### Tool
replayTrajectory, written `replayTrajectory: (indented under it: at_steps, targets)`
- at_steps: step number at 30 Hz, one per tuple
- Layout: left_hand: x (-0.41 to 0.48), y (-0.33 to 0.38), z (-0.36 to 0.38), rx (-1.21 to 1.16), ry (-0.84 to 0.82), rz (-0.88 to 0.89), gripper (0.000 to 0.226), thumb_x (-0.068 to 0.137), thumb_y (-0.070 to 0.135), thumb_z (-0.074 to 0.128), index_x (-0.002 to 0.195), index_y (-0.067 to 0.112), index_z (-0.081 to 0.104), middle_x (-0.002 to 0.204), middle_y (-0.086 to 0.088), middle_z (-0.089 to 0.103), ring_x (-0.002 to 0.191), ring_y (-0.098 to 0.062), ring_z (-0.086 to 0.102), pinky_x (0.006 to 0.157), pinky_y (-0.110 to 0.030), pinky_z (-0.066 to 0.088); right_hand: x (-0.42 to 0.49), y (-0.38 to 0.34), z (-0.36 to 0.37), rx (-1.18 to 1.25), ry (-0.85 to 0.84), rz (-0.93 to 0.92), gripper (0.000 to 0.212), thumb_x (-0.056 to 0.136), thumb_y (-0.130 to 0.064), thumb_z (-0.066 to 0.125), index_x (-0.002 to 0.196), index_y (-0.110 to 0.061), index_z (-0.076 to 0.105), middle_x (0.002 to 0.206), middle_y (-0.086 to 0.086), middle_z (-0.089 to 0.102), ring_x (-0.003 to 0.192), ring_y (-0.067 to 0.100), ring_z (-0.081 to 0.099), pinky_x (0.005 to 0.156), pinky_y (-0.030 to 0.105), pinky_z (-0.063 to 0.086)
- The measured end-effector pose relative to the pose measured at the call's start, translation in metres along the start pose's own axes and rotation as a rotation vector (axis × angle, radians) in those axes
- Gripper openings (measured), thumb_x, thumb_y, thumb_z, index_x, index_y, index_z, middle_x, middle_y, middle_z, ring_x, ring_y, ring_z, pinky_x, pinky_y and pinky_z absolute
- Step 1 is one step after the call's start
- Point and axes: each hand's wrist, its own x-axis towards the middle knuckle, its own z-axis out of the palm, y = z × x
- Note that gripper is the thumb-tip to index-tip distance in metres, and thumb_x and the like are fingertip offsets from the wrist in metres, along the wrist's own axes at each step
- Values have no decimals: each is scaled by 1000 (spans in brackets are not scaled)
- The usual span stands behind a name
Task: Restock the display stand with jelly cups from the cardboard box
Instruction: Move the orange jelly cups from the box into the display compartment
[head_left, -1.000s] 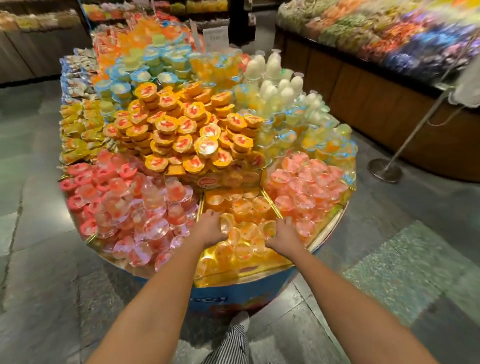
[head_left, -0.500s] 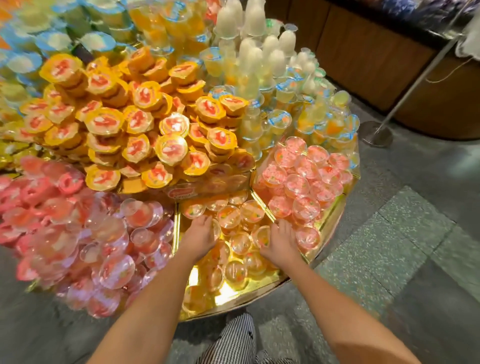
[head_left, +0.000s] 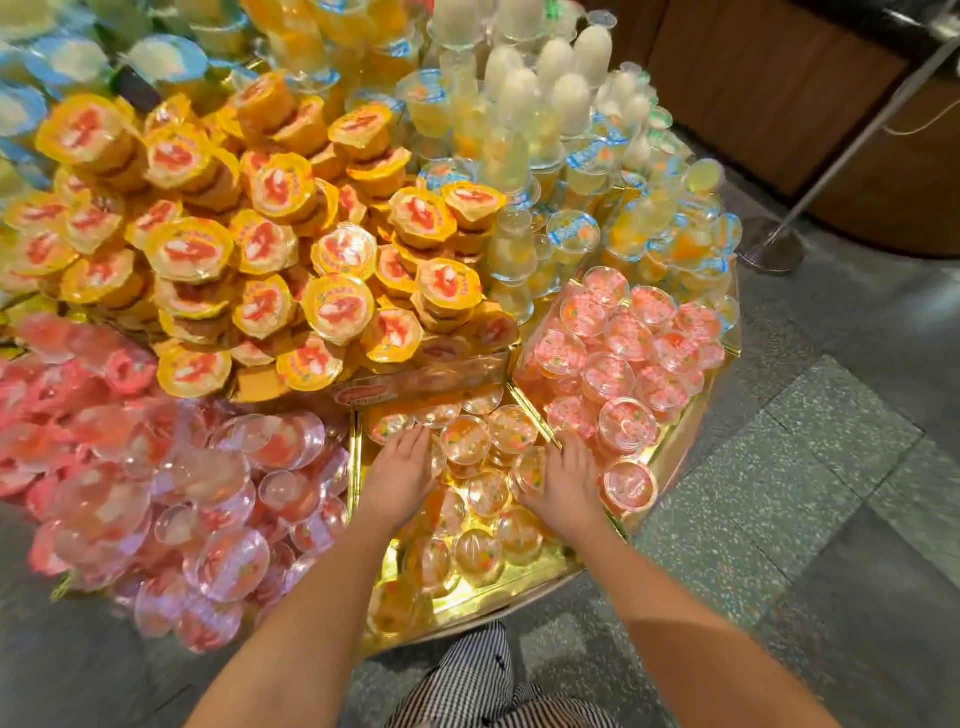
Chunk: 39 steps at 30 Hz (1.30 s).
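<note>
The round display stand has a gold front compartment (head_left: 524, 584) holding several clear jelly cups with orange filling (head_left: 485, 491). Both my hands are inside it, palms down. My left hand (head_left: 400, 470) rests on the cups at the compartment's left side, fingers stretched toward the back. On the right side my right hand (head_left: 563, 480) lies flat, its thumb touching a tilted cup (head_left: 531, 467). Neither hand visibly grips a cup. No cardboard box is in view.
Pink-lidded cups (head_left: 623, 358) fill the compartment to the right, and clear pink cups (head_left: 171, 483) spill at the left. Yellow-lidded cups (head_left: 260, 249) are piled behind. A stanchion base (head_left: 770, 244) and a wooden counter (head_left: 769, 83) stand at the right on the stone floor.
The view has closed in on the stand. Both hands have slid a little deeper into the orange-cup compartment, staying flat on the cups.
</note>
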Motion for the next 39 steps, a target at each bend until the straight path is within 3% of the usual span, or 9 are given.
replayTrajectory:
  at_steps: [7, 10, 13, 16, 19, 23, 28, 34, 39]
  targets:
    - [-2, 4, -13, -9, -52, -11, 93, 87, 43, 67, 154, 7, 14, 159, -10, 20, 146, -26, 17, 121, -34, 13, -10, -3, -14, 18, -57, -1, 99, 82, -56, 67, 154, -14, 14, 161, 12, 5, 149, 29, -4, 121, 51, 6]
    - [-9, 11, -30, -6, -17, -9, 89, 86, 38, 68, 153, 7, 19, 156, -11, 27, 143, -27, 25, 118, -35, 22, -17, -4, -27, 46, -27, 12, 92, 84, -58, 63, 152, -15, 18, 160, 13, 9, 149, 30, 1, 120, 51, 9]
    - [-20, 18, -48, -22, 40, -17, 77, 89, 35, 62, 151, 8, 25, 151, -12, 34, 138, -28, 31, 114, -36, 29, -26, -7, -45, 77, -10, 18, 91, 88, -55, 60, 155, -16, 12, 161, 14, 4, 149, 32, -1, 120, 49, 6]
    - [-36, 28, -65, -31, 77, -42, 72, 92, 36, 59, 151, 10, 26, 151, -11, 33, 139, -28, 30, 114, -36, 28, -35, -10, -66, 87, 9, -7, 89, 90, -53, 59, 155, -16, 11, 162, 15, 0, 149, 32, -3, 121, 49, 8]
    - [-64, 38, -79, -18, 98, -78, 75, 90, 39, 62, 151, 12, 27, 153, -10, 29, 140, -27, 26, 114, -36, 25, -52, -19, -82, 67, 31, -58, 84, 90, -51, 60, 152, -13, 18, 161, 17, 8, 149, 33, 3, 120, 48, 9]
    - [-117, 51, -99, 35, 162, -162, 74, 89, 42, 62, 150, 15, 29, 153, -9, 29, 140, -27, 25, 113, -37, 25, -88, -39, -93, 45, 43, -152, 80, 91, -49, 60, 152, -14, 22, 160, 18, 11, 148, 36, 5, 119, 47, 9]
    - [-216, 61, -103, 31, 214, -287, 73, 91, 38, 60, 151, 13, 27, 155, -11, 25, 141, -28, 26, 112, -36, 28, -155, -70, -84, -16, 57, -307, 77, 89, -48, 62, 149, -13, 27, 159, 16, 14, 147, 34, 12, 117, 49, 22]
    - [-357, 44, -76, -40, 187, -478, 75, 88, 47, 60, 151, 20, 29, 150, -10, 33, 136, -29, 31, 111, -38, 31, -246, -139, -42, -93, -51, -521, 77, 87, -48, 64, 147, -13, 30, 155, 19, 21, 143, 36, 19, 114, 47, 28]
    - [-455, 20, -72, -128, 205, -695, 71, 93, 39, 57, 152, 16, 24, 154, -11, 26, 141, -29, 24, 113, -39, 27, -309, -205, -9, -112, -107, -720, 69, 85, -46, 67, 139, -11, 41, 145, 18, 34, 135, 36, 33, 107, 42, 35]
